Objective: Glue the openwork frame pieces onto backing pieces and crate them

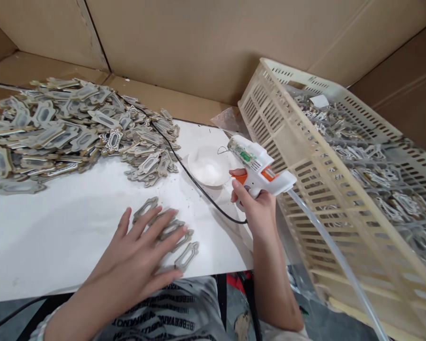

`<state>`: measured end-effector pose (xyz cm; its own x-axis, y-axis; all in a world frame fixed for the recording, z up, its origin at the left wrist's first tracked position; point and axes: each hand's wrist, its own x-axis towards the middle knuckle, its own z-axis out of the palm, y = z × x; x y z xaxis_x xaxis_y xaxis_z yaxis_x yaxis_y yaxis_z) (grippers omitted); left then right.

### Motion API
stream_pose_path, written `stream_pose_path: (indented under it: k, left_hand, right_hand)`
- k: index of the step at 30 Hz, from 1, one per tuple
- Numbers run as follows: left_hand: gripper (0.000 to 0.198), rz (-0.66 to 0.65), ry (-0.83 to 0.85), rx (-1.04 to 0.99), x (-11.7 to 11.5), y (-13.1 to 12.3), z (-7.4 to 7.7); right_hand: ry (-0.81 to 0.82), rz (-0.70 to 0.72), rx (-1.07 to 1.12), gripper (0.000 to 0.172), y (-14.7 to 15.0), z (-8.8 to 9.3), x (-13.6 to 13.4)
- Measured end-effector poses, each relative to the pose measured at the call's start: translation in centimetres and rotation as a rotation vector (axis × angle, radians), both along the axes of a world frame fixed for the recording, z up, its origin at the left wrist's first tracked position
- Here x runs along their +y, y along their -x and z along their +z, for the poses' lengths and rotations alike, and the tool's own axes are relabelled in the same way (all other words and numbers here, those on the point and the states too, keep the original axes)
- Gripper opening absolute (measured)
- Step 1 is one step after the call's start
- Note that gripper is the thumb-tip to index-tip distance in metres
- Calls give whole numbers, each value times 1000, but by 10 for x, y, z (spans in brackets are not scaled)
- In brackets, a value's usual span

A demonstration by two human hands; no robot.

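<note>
My right hand [253,201] grips a white hot glue gun [257,163] with an orange trigger, its nozzle pointing left over a round white dish [208,166]. A clear glue stick [337,255] trails from the back of the gun. My left hand [149,246] lies spread, fingers apart, over a short row of grey frame-shaped pieces [186,256] near the table's front edge. Parts of that row are hidden under the fingers. A thin dark strand loops at the nozzle.
A large heap of similar pieces [71,128] covers the table's back left, with a smaller pile [149,151] beside it. A black cord [199,184] crosses the white table [74,237]. At right stands a cream plastic crate [305,189] holding bagged pieces. Cardboard walls [184,47] rise behind.
</note>
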<state>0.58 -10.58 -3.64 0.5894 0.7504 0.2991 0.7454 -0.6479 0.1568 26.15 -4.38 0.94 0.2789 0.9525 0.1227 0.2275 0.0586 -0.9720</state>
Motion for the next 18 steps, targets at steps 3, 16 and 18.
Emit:
stream_pose_path:
  k: [3,16,18]
  left_hand:
    - [64,-117,36,55,6,4,-2]
    - [46,199,65,62,-3,-63,-12]
    - [47,275,58,77,-4,-71,-11]
  right_hand:
    - [13,10,6,23,0,0,-1]
    - [36,26,19,27,2,-2,-5]
    - [38,25,15,27,2,-2,-6]
